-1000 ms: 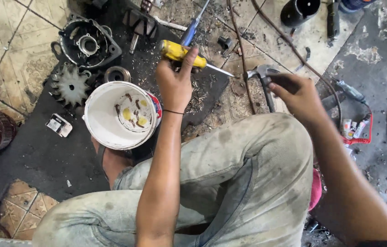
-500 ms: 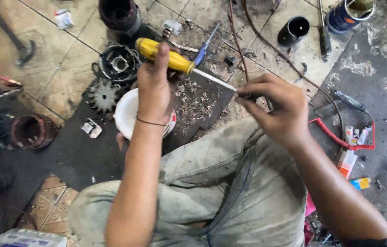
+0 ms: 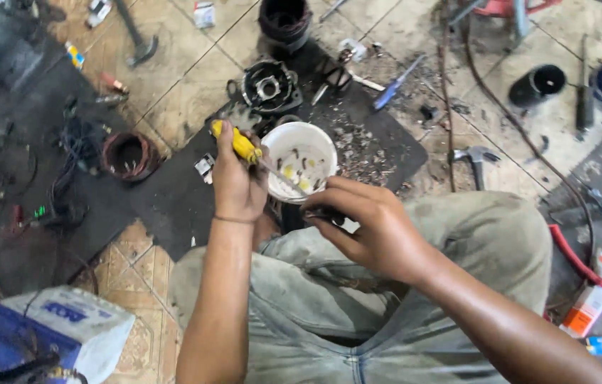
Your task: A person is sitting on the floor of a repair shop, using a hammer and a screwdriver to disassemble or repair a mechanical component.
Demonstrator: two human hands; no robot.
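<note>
My left hand (image 3: 238, 186) is closed around the yellow handle of a screwdriver (image 3: 242, 145); its shaft slants down to the right toward my right hand. My right hand (image 3: 375, 229) is curled around a small dark part at the shaft's tip, just above my lap. What exactly that part is stays hidden under the fingers. A white bowl (image 3: 318, 142) with small pieces inside sits on a dark mat (image 3: 173, 206) right behind both hands.
A black motor housing (image 3: 269, 87) and a dark cylinder (image 3: 285, 19) lie beyond the bowl. A copper coil (image 3: 129, 154) is at left, a hammer (image 3: 474, 159) at right, a blue screwdriver (image 3: 395, 84) and a black cup (image 3: 535, 85) farther back. A blue-and-white box (image 3: 66, 328) sits near left.
Both hands came back toward my lap and closer together. The screwdriver swung from lying level to slanting down into my right hand. The view shifted, so the bowl now sits centre.
</note>
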